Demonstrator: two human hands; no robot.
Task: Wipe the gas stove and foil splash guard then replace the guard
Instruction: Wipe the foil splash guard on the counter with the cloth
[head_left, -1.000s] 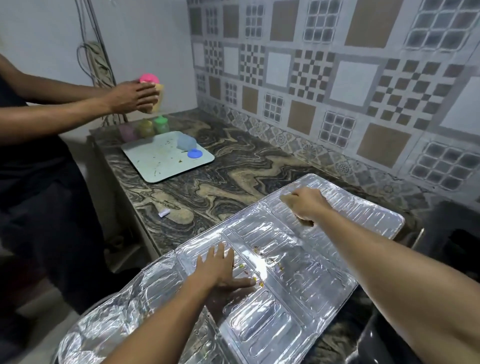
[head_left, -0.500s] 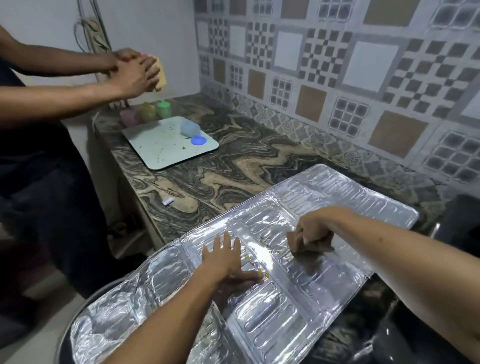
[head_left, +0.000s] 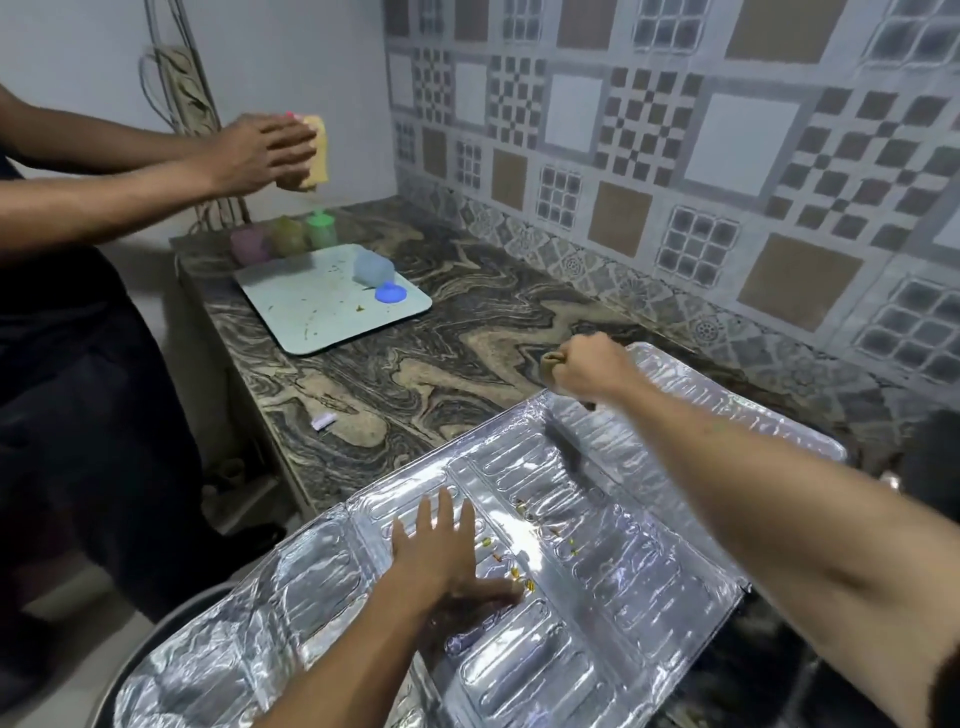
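At far left, a second person (head_left: 78, 218) stands at the counter (head_left: 467, 332) rubbing a yellow container (head_left: 317, 150), above a stained tray (head_left: 311, 312) and blue lid (head_left: 390, 293). In the foreground, the foil guard (head_left: 597, 597) lies flat, partly on the counter and overhanging its edge. The left hand (head_left: 441, 556), fingers spread and pressed flat, apparently pins the flimsy sheet against sliding. Food specks (head_left: 519, 571) dot the panel just beside it. The right hand (head_left: 587, 366), fisted around what looks like a small wad of cloth (head_left: 551, 357), works the guard's far edge.
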